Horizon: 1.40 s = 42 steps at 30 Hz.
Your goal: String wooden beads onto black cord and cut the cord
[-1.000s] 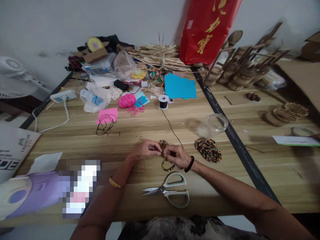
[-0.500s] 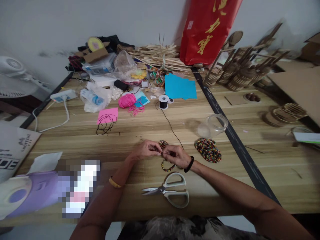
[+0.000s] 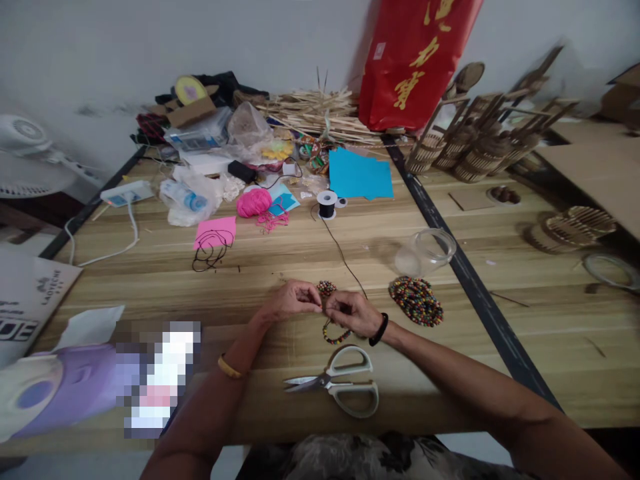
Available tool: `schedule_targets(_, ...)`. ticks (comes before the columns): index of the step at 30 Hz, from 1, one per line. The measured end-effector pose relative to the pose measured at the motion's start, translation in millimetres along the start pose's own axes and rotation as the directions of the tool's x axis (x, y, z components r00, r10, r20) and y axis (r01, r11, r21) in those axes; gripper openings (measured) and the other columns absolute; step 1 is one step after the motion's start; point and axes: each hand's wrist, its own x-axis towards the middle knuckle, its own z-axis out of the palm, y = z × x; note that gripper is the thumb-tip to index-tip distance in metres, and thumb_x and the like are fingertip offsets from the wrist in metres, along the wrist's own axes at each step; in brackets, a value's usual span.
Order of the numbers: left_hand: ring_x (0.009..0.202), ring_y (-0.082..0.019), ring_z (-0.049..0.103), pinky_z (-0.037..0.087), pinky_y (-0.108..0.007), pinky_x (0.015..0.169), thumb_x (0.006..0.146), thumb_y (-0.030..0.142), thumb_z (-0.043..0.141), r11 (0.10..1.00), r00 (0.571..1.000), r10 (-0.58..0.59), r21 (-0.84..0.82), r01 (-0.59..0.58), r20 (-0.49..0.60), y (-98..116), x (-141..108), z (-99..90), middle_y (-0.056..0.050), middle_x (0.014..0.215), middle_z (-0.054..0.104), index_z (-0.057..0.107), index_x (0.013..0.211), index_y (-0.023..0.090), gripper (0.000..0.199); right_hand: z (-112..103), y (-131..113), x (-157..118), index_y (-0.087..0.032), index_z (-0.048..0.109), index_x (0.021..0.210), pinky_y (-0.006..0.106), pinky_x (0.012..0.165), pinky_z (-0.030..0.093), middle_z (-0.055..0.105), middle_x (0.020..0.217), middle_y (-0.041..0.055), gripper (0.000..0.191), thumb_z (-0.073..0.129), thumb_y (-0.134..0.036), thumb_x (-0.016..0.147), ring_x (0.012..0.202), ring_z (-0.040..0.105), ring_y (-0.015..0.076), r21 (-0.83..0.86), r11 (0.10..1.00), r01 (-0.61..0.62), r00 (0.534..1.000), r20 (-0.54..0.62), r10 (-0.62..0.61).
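Note:
My left hand [image 3: 296, 301] is closed in a pinch, thumb against index finger; anything between the tips is too small to make out. Just to its right, my right hand [image 3: 354, 313] pinches a thin black cord [image 3: 345, 259], mostly hidden by the fingers. A loop of colourful beads [image 3: 336, 339] lies below the right fingertips, partly covered by that hand. Behind the fingers sits a small cluster of beads [image 3: 327, 288]. Scissors with white handles [image 3: 330, 381] lie spread on the table nearer to me. The cord runs back to a black spool [image 3: 327, 205].
A coiled heap of bead strings [image 3: 416, 301] and a clear round jar [image 3: 434, 249] stand right of my hands. At left are a pink sheet [image 3: 216, 232] with black cord and a phone-like blurred item [image 3: 164, 379]. Pink yarn [image 3: 254, 201] and blue paper [image 3: 361, 175] lie farther back.
My fingertips have drawn slightly apart. At the right edge, a white and green flat item has gone from view, and a tape-like ring shows there.

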Motion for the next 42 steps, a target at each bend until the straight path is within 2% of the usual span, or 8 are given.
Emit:
schedule_targets(12, 0.062, -0.009, 0.058, 0.044, -0.021, 0.064, 0.061, 0.026, 0.077, 1.000, 1.000, 0.018, -0.004, -0.018, 0.001, 1.1, -0.7, 0.1, -0.004, 0.068, 0.066, 0.065, 0.069, 0.009, 0.023, 0.0, -1.2, 0.8, -0.014, 0.056, 0.073, 0.018, 0.050, 0.036, 0.050, 0.062, -0.0020, 0.012, 0.058, -0.023, 0.081, 0.056, 0.043, 0.0075, 0.008, 1.000, -0.016, 1.000, -0.014, 0.016)
schedule_targets(17, 0.062, -0.010, 0.056, 0.043, -0.021, 0.062, 0.062, 0.029, 0.077, 0.997, 0.998, 0.063, 0.035, -0.064, 0.015, 2.3, -1.0, 1.1, -0.004, 0.066, 0.065, 0.065, 0.066, 0.009, 0.024, 0.9, -2.0, 0.9, -0.014, 0.057, 0.079, 0.018, 0.052, 0.038, 0.052, 0.066, -0.0011, 0.014, 0.062, -0.028, 0.080, 0.058, 0.045, 0.0080, 0.055, 0.998, -0.007, 1.000, -0.024, 0.008)
schedule_targets(23, 0.063, -0.010, 0.057, 0.043, -0.021, 0.062, 0.062, 0.030, 0.077, 0.998, 0.998, 0.060, 0.036, -0.060, 0.011, 4.3, -1.1, 4.9, -0.003, 0.066, 0.064, 0.065, 0.065, 0.008, 0.025, -0.7, -5.8, 0.4, -0.014, 0.058, 0.087, 0.015, 0.047, 0.039, 0.056, 0.069, -0.0002, 0.018, 0.058, -0.032, 0.084, 0.055, 0.048, 0.0065, 0.098, 0.995, -0.026, 1.000, 0.018, 0.024)
schedule_targets(30, 0.065, -0.011, 0.057, 0.043, -0.021, 0.062, 0.062, 0.031, 0.077, 0.996, 0.996, 0.084, 0.043, -0.083, -0.022, 3.1, -0.9, 9.5, -0.004, 0.067, 0.064, 0.065, 0.065, 0.008, 0.026, -1.2, -0.9, -0.4, -0.014, 0.056, 0.088, 0.015, 0.041, 0.037, 0.052, 0.060, -0.0035, 0.023, 0.055, -0.037, 0.087, 0.045, 0.044, 0.0050, 0.178, 0.980, -0.090, 0.995, 0.060, 0.080)
schedule_targets(37, 0.065, -0.011, 0.057, 0.043, -0.022, 0.064, 0.063, 0.036, 0.077, 0.992, 0.993, 0.119, 0.033, -0.118, -0.025, 7.7, -1.9, 4.6, -0.004, 0.067, 0.063, 0.065, 0.064, 0.009, 0.030, -5.3, -13.3, 1.6, -0.015, 0.057, 0.074, 0.021, 0.056, 0.040, 0.057, 0.073, 0.0018, 0.012, 0.062, -0.025, 0.078, 0.063, 0.049, 0.0102, -0.038, 0.994, 0.098, 0.995, 0.034, -0.096)
schedule_targets(42, 0.064, -0.011, 0.056, 0.042, -0.022, 0.063, 0.062, 0.036, 0.078, 0.991, 0.990, 0.129, -0.020, -0.131, -0.056, 9.5, -2.7, 4.9, -0.004, 0.066, 0.063, 0.064, 0.064, 0.009, 0.030, -4.7, -10.4, 0.6, -0.016, 0.053, 0.070, 0.021, 0.055, 0.037, 0.053, 0.068, 0.0001, 0.016, 0.062, -0.026, 0.077, 0.061, 0.046, 0.0095, 0.004, 0.998, 0.067, 0.998, -0.007, -0.067)
